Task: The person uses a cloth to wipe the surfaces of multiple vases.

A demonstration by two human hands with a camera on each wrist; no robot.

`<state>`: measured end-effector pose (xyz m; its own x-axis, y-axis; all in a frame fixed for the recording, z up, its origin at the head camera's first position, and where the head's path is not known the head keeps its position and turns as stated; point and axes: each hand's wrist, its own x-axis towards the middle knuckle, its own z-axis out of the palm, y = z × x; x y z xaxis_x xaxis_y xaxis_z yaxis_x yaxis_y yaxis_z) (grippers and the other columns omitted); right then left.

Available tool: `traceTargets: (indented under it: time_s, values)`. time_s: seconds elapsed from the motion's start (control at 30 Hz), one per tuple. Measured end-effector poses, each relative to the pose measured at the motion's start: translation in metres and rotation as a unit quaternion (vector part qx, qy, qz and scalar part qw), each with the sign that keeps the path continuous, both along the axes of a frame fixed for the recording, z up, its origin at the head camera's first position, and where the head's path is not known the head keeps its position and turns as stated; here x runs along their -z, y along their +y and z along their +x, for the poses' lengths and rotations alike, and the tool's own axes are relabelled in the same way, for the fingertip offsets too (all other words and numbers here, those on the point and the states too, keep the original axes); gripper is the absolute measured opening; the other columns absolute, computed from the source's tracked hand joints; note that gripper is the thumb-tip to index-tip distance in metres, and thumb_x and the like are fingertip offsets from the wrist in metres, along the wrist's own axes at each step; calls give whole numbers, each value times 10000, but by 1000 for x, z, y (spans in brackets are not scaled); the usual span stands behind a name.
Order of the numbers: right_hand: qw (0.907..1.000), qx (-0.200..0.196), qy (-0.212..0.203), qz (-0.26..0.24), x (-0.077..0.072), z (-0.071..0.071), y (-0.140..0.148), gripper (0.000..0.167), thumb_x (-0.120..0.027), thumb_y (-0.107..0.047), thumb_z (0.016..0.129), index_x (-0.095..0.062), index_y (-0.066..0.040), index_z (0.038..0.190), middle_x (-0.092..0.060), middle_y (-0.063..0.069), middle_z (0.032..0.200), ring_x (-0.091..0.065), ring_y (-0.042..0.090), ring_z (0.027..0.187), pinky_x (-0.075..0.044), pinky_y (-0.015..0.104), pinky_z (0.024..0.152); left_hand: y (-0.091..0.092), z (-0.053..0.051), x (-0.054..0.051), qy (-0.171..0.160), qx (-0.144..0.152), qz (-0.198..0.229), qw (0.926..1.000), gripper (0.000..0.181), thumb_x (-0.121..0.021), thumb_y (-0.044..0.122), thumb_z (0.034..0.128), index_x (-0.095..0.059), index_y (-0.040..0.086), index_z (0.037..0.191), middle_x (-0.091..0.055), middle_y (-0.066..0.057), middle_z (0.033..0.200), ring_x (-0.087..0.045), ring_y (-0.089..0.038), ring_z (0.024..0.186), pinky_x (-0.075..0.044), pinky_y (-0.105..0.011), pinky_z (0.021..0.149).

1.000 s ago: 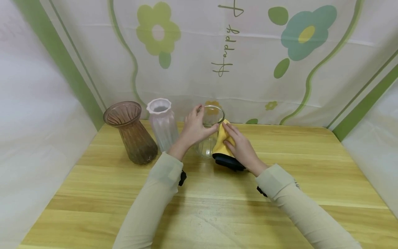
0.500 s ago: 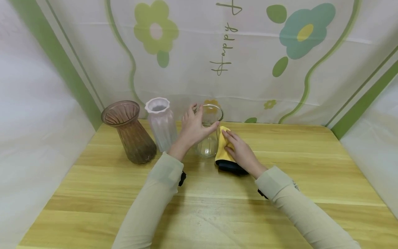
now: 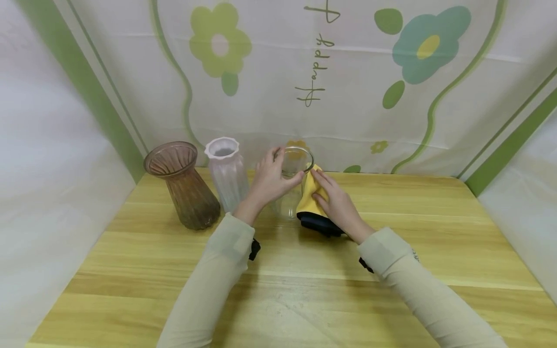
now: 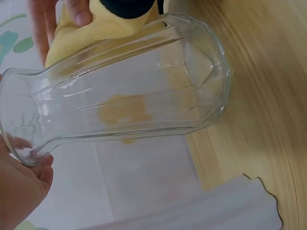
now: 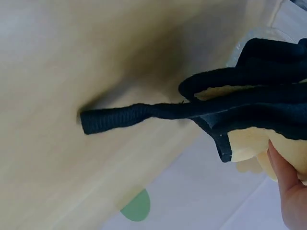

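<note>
A clear glass vase (image 4: 129,91) with a flared rim stands upright on the wooden table. My left hand (image 3: 271,181) grips it around the neck and rim, thumb on the near side. Against the right side of the glass lies a yellow cloth (image 3: 311,195) with black edging, pinched between the thumb and fingers of my right hand (image 3: 341,205). The right wrist view shows the cloth's black edging (image 5: 249,72) hanging in folds, with a narrow black strip sticking out. In that view most of the right hand is out of frame.
Left of the clear vase stands a pale pink-white vase (image 3: 228,176) with a scalloped rim. Farther left is a brown ribbed glass vase (image 3: 191,193) with a wide mouth. A flower-printed curtain (image 3: 270,96) hangs behind the wooden table (image 3: 278,299).
The right hand and cloth slid down the vase's right side, then back up towards the rim. The left hand stays at the vase's neck, and the other vases stay put.
</note>
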<state>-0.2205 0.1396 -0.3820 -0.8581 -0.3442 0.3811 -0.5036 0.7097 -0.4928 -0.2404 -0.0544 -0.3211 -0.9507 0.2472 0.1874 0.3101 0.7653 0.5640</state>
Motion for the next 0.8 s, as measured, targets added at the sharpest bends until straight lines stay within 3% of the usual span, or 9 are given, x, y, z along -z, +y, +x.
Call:
traceTargets:
  time_s: [0.3,0.5,0.8]
  values:
    - [10000,1,-1,34,0,-1,-1,631,-647,-48,888,-382,-63,1460,-419,212,1463,-466,400,1296,-458,482,1013,1,0,1,-134,27,126,9998,881,-543,496,875,-184,11,1518,-159,-183,1577,-228,-385,1434,-231,-551,1163]
    - [9996,47,-99,245,8,1,1,644,-649,-52,888,-375,-87,1469,-434,227,1445,-497,417,1257,-477,489,987,2,0,1,-248,-58,106,9996,942,-553,589,866,-172,37,1527,-125,-166,1585,-218,-385,1437,-244,-564,1153]
    - [9988,81,-52,489,24,2,6,635,-667,-44,871,-405,-66,1449,-457,243,1416,-544,436,1188,-503,507,932,2,1,1,-251,-53,27,9997,965,-556,612,869,-136,53,1534,-128,-150,1592,-158,-353,1463,-170,-537,1187]
